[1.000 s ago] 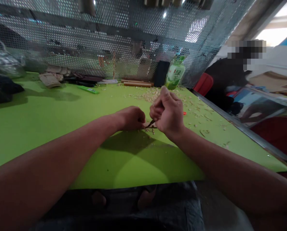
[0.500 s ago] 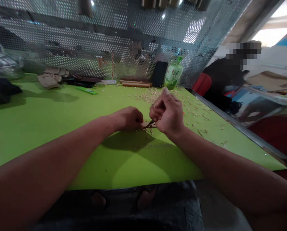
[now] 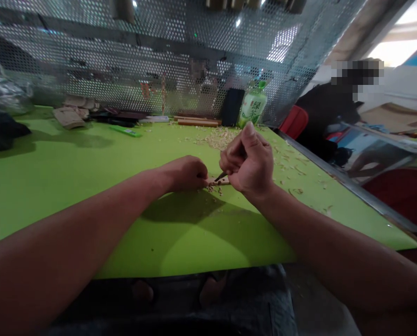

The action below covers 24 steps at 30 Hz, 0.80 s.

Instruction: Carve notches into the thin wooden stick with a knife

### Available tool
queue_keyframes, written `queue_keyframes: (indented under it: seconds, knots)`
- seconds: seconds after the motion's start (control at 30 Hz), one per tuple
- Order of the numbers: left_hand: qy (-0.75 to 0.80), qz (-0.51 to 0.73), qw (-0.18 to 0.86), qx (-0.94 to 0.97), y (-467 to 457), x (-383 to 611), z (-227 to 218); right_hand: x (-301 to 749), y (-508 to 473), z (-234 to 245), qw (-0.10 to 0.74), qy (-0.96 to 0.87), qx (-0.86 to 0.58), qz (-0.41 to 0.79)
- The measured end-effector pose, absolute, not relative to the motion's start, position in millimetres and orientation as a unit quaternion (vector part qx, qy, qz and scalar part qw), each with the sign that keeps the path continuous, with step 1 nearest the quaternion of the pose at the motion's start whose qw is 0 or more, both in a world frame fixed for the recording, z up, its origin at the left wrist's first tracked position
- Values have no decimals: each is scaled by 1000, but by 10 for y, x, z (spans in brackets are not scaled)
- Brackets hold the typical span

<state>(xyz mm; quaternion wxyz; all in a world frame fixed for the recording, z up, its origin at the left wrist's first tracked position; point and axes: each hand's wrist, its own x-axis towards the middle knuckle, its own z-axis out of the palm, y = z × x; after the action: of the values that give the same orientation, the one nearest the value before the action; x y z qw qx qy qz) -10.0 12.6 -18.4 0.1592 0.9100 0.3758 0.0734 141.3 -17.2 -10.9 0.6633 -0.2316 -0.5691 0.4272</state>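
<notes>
Left hand (image 3: 185, 173), fingers curled tight, pins a wood strip (image 3: 219, 181) at its fingertips, while right hand (image 3: 248, 161), fingers clenched round a blade (image 3: 221, 176), rests the tip on it just below them.

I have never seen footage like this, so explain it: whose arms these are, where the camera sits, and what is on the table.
There is no machine here: a person wears a camera on the head, looking down at their own bare arms. The left hand pinches a small wooden piece against the green table. The right hand is closed around a thin dark-tipped tool whose tip meets that piece. Pale shavings lie scattered behind, with a green bottle and wooden sticks by the perforated metal screen. Another person is at the right.
</notes>
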Motion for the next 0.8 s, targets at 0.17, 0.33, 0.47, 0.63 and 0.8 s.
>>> queue_keyframes:
  seconds: [0.17,0.33,0.47,0.63,0.8]
  knots:
    - [382,60,150,910,131,-86,-183,1397,-181,-103,667,-567,-232,425]
    - [382,66,157,908,128,-88,-181,1387,-195,-103,665,-561,-254,422]
    - [385,68,154,907,124,-84,-184,1382,-189,-117,664,-562,-245,428]
    - [405,50,137,903,117,-64,-175,1383,-172,-132,670,-561,-256,413]
    - [404,47,129,905,81,-67,-149,1342,-235,-171,678,-558,-272,393]
